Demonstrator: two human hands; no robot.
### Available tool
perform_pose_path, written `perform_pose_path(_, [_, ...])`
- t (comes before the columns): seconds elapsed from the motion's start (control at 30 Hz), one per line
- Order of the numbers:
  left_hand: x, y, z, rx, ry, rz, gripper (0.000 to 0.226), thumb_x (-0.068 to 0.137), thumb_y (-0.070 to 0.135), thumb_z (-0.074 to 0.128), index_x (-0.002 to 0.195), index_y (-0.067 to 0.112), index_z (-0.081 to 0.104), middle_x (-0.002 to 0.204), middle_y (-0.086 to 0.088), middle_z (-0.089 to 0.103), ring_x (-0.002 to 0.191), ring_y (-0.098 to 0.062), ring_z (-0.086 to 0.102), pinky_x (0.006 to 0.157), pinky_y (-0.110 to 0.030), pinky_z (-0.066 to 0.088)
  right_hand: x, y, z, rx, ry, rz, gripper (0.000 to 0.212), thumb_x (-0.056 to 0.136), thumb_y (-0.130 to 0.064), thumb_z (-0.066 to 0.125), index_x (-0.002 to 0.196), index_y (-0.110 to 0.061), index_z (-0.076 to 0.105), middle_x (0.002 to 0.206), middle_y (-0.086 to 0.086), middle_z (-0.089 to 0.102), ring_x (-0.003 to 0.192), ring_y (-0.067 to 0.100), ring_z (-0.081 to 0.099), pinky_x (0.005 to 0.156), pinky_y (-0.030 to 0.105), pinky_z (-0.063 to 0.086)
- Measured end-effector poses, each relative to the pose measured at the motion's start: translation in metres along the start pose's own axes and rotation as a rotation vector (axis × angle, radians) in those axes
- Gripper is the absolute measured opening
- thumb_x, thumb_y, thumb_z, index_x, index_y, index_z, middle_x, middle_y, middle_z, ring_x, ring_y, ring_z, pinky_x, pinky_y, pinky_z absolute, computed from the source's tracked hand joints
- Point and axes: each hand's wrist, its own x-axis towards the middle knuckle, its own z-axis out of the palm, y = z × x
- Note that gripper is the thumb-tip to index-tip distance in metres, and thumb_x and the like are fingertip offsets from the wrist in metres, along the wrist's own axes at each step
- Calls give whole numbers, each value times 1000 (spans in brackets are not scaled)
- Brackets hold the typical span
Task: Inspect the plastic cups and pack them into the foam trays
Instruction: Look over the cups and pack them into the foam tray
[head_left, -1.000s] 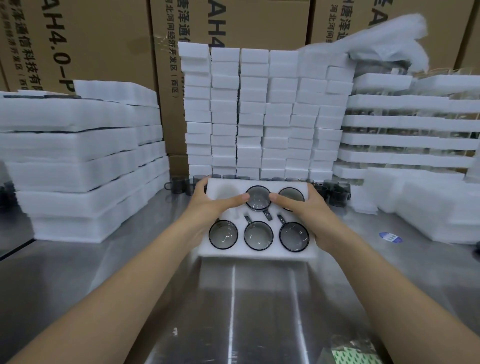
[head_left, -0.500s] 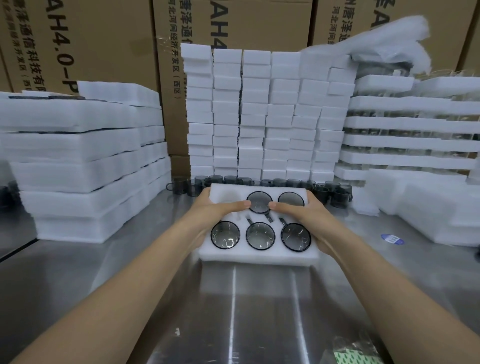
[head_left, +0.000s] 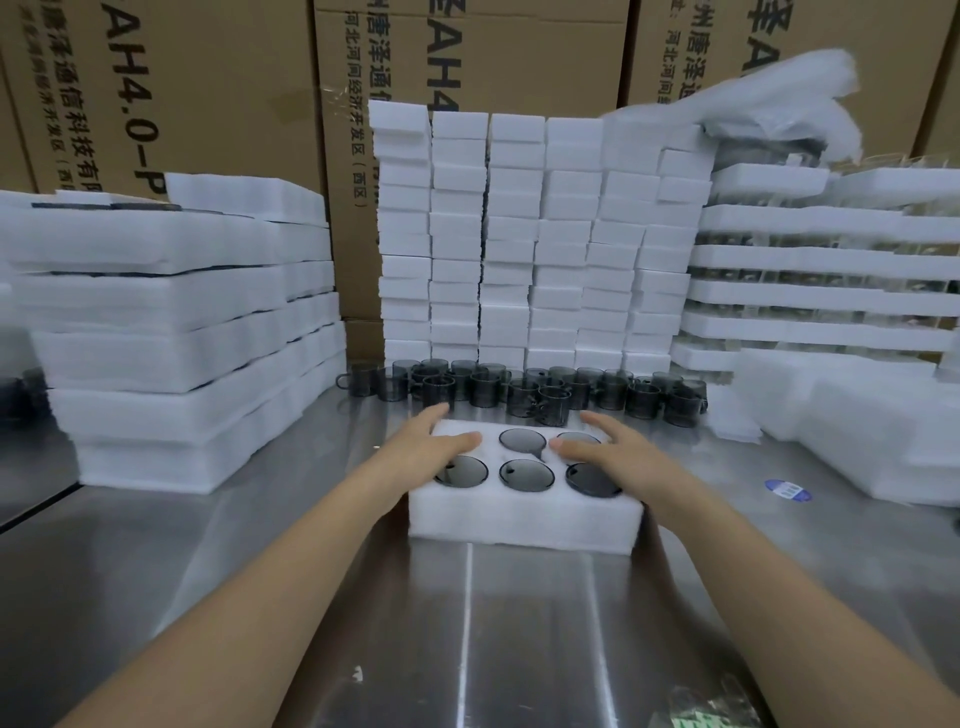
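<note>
Lying flat on top of the foam tray (head_left: 519, 525) at the middle of the frame, the left hand (head_left: 434, 447) and the right hand (head_left: 613, 454) have straight fingers and grip nothing, thumbs pointing toward each other. The tray sits on the steel table (head_left: 311, 597), its long side running left to right. The dark cups (head_left: 525, 474) fill the pockets that show; the back left pocket is hidden under the left hand. A left-to-right row of loose cups (head_left: 519, 389) stands just beyond the tray's far edge, about equally near both hands, so the next reach probably goes straight forward. White foam stacks (head_left: 171, 322) stand at left, centre and right, with cardboard boxes (head_left: 208, 93) behind.
</note>
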Motion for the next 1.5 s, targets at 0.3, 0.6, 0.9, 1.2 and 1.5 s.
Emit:
perform_pose_path(0.3, [8, -7, -6, 73, -59, -14, 69, 100, 51, 70, 161, 30, 47, 169, 5, 41, 155, -20, 39, 120, -35, 30, 22, 2, -6, -266, 1, 11, 33, 89, -58, 77, 109, -32, 80, 119, -10, 75, 115, 14, 68, 101, 34, 51])
perform_pose_path(0.6, [-3, 6, -6, 388, -84, 290, 62, 105, 62, 53, 163, 54, 32, 169, 30, 28, 158, -2, 26, 131, -39, 23, 28, -33, -7, -588, -125, -284, 48, 102, -60, 56, 144, -40, 63, 147, -23, 59, 139, 4, 51, 109, 23, 36])
perform_pose_path(0.9, [-7, 16, -2, 721, -178, 252, 60, 102, 74, 40, 160, 62, 29, 170, 33, 25, 160, -7, 27, 128, -35, 26, 43, -36, -3, -742, -331, -300, 56, 88, -77, 61, 136, -49, 67, 127, -27, 70, 119, -5, 62, 104, 27, 48])
perform_pose_path(1.2, [3, -1, -6, 365, -22, 283, 42, 103, 62, 55, 144, 52, 60, 154, 40, 43, 147, 10, 35, 128, -34, 26, 149, 19, -30, -776, -66, -148, 44, 103, -41, 65, 146, -35, 58, 84, -10, 65, 75, 5, 62, 76, 32, 49])
perform_pose_path(1.5, [7, 0, -11, 310, 10, 221, 36, 102, 58, 60, 135, 47, 69, 139, 34, 59, 134, 9, 48, 116, -28, 35, 143, 21, -29, -796, 16, -211, 12, 103, -35, 66, 93, -35, 59, 79, -11, 73, 69, 8, 74, 73, 37, 59])
